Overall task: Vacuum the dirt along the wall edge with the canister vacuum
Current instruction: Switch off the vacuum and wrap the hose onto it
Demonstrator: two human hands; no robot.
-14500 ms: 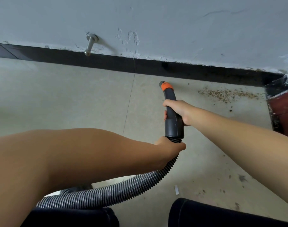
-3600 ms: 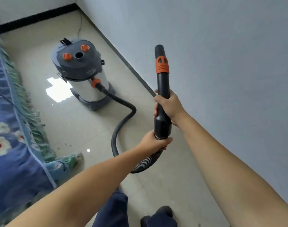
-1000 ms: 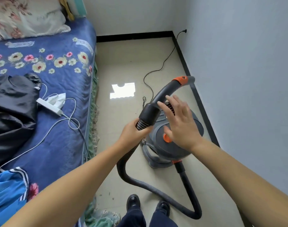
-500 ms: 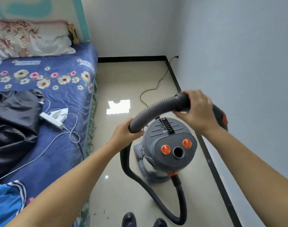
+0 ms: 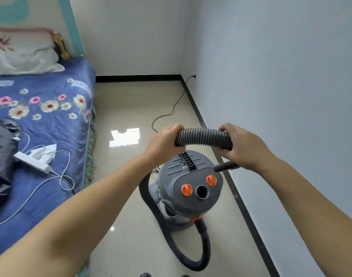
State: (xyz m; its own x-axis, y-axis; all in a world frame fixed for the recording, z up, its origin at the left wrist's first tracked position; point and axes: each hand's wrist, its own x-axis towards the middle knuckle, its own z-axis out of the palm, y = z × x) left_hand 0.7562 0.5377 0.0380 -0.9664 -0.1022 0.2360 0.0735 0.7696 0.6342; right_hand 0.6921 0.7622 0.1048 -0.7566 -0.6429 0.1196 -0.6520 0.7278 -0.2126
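Both hands curl around the ribbed hose (image 5: 203,137), left hand (image 5: 165,142) and right hand (image 5: 243,148) apart, holding it arched above the canister vacuum (image 5: 191,186) beside the wall's black skirting (image 5: 239,198), likely to stow it.

Left hand (image 5: 164,143): forearm bare, extended forward from lower left; fingers curled around one end of the ribbed hose (image 5: 203,137). Right hand (image 5: 243,147): forearm bare, extended from lower right; fingers wrapped over the other end, knuckles uppermost. Hands level, apart.
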